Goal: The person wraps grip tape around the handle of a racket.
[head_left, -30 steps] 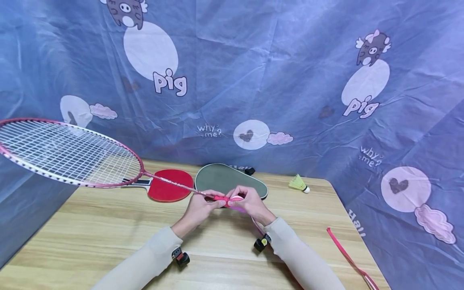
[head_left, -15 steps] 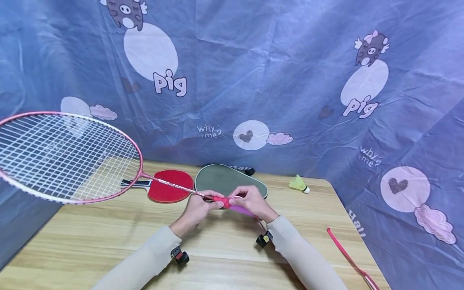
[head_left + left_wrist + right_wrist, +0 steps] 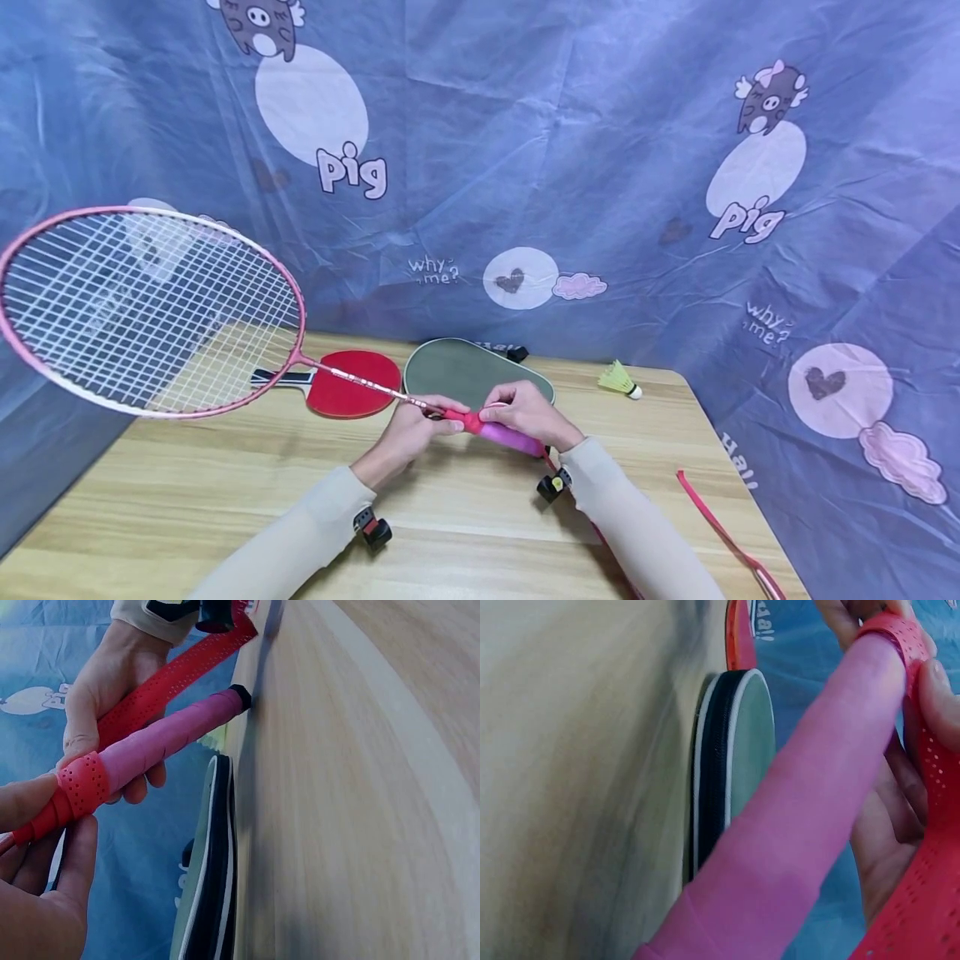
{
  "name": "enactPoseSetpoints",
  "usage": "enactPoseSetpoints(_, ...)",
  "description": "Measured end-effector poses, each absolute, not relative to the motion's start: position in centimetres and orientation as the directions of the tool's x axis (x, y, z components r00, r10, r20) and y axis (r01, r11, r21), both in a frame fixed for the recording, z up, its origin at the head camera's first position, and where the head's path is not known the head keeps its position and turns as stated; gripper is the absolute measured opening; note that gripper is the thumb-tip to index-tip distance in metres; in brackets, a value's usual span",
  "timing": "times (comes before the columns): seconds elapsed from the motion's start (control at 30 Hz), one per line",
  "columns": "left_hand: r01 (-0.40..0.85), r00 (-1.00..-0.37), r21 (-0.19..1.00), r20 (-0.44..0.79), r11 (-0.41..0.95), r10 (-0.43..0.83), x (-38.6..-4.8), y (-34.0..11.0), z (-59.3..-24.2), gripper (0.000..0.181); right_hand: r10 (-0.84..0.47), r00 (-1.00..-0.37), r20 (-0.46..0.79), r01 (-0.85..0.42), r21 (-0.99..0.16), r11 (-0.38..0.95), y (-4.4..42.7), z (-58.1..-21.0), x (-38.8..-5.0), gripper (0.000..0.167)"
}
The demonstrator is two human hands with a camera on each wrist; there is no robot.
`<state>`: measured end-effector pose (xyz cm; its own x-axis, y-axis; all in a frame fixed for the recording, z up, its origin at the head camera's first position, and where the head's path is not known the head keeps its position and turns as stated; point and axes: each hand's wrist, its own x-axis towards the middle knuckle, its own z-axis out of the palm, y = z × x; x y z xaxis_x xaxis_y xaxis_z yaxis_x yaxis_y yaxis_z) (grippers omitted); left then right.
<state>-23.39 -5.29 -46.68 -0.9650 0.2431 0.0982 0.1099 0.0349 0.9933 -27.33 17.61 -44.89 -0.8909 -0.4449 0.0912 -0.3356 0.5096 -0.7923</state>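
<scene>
A badminton racket (image 3: 360,382) is held above the table, its strung head out to the left. My left hand (image 3: 405,432) grips it at the top of the handle, where red perforated grip tape (image 3: 82,784) is wound in overlapping turns. Below those turns the pink handle (image 3: 165,739) shows, ending in a black butt cap (image 3: 241,696). My right hand (image 3: 525,414) pinches the tape beside the last turn, under the thumb in the right wrist view. From there the loose tape trails back past my right wrist.
On the wooden table (image 3: 465,533) lie a red table tennis bat (image 3: 352,385), a green zipped bat case (image 3: 465,371), a yellow shuttlecock (image 3: 617,379) and, at the right edge, a narrow red strip (image 3: 720,529). A blue printed curtain (image 3: 480,208) hangs behind.
The racket has turned about its shaft, and its strung face now shows wider. My right hand has shifted slightly right, exposing more of the pink handle. My left hand keeps its place.
</scene>
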Motion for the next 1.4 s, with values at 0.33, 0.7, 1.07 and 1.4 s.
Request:
enactPoseSetpoints(0.33,0.130,-0.932,0.991,0.109,0.035,0.345,-23.6,-5.8,-46.8,0.026,-0.542,-0.838,0.058,-0.272,-0.906,0.324,17.6,-45.6,-27.3,0.014)
enactPoseSetpoints(0.7,0.171,-0.923,0.985,0.152,0.023,0.354,-23.6,-5.6,-46.9,0.031,-0.481,-0.875,0.057,-0.209,-0.940,0.268,16.8,-46.0,-26.3,0.010)
enactPoseSetpoints(1.07,0.215,-0.947,0.976,0.203,0.020,0.250,-23.9,-5.2,-47.1,0.041,-0.388,-0.913,0.127,-0.232,-0.944,0.237,16.1,-46.1,-26.0,0.013)
enactPoseSetpoints(1.4,0.219,-0.971,0.968,0.204,0.123,0.124,-23.6,-4.9,-46.9,0.022,-0.347,-0.915,0.208,-0.288,-0.938,0.195,15.4,-46.2,-25.9,0.017)
